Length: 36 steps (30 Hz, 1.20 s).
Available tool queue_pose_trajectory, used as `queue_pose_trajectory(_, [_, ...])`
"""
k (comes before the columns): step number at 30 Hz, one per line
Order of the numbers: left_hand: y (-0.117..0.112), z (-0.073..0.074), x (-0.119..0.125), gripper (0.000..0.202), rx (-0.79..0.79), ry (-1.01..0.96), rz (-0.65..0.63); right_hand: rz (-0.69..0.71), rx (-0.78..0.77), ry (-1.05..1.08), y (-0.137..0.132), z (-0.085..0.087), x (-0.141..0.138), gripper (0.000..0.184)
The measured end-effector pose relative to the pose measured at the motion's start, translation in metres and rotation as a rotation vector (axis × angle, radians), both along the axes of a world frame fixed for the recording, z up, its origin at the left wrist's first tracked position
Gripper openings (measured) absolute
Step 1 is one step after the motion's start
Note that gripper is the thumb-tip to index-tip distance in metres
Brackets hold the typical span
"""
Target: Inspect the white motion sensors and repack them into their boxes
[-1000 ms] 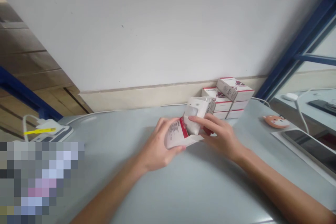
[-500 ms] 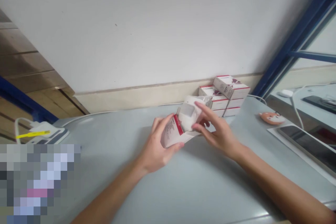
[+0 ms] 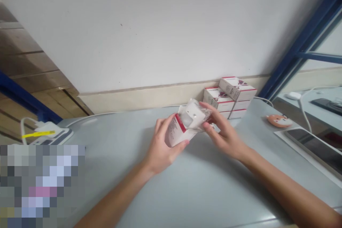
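Two bare hands close together over the grey table [image 3: 187,192], toward its far edge and a little right of the middle. With the left hand [image 3: 160,149], grips a small white box [image 3: 175,134] with a red band, fingers curled round its near end, open end tilted up and away. With the right hand [image 3: 226,135], pinches a white device [image 3: 192,117] in clear wrap between thumb and fingertips, holding it right at the mouth of the box; cannot tell how far inside. Holds both just above the surface; cannot tell whether the lower corner of the box touches it. Just behind the hands, at the far edge against the wall, a stack of boxes [image 3: 232,98] in the same white and red. Toward the right edge, a small orange figure [image 3: 278,120] and, near it, a dark-screened tablet [image 3: 312,148]. At the far left corner, a white charger [image 3: 45,131] with a yellow tag; along the far edge, a thin white cable [image 3: 107,114].
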<state>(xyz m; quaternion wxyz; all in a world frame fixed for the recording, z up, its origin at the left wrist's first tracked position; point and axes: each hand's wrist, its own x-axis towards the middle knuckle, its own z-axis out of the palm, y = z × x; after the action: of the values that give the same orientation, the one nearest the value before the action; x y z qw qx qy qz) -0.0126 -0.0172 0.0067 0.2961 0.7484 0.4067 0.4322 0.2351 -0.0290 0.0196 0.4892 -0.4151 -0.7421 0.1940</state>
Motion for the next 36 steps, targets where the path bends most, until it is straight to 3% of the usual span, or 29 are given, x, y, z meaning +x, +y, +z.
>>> queue_pose_trajectory(3, [0.001,-0.003,0.002,0.079,0.033,-0.015,0.039,0.056,-0.024,-0.048,-0.004,0.002,0.000,0.045])
queue_pose_trajectory(11, [-0.005,-0.005,0.004,0.086,0.106,0.056,-0.002,0.128,-0.132,-0.188,-0.011,0.009,0.001,0.048])
queue_pose_trajectory(15, [-0.007,-0.003,0.005,0.087,0.180,0.054,0.008,0.142,-0.037,-0.235,-0.015,0.016,0.000,0.047])
queue_pose_trajectory(19, [-0.006,-0.007,0.007,0.090,0.309,0.017,0.010,0.065,0.115,-0.223,-0.018,0.018,-0.004,0.047])
queue_pose_trajectory(27, [-0.004,-0.020,0.013,0.100,0.447,-0.117,-0.019,0.147,0.214,-0.369,-0.026,0.019,-0.011,0.045])
queue_pose_trajectory(29, [-0.007,-0.021,0.016,0.101,0.425,-0.125,0.019,0.091,0.282,-0.307,-0.024,0.017,-0.011,0.048])
queue_pose_trajectory(32, [-0.007,-0.022,0.018,0.099,0.266,-0.140,0.187,-0.182,0.334,-0.158,-0.013,0.015,-0.003,0.043])
queue_pose_trajectory(34, [-0.002,-0.022,0.015,0.098,0.164,-0.170,0.280,-0.355,0.287,-0.109,0.001,0.012,0.009,0.032])
queue_pose_trajectory(36, [0.005,-0.021,0.011,0.091,0.125,-0.212,0.276,-0.359,0.119,-0.141,0.014,0.006,0.021,0.026])
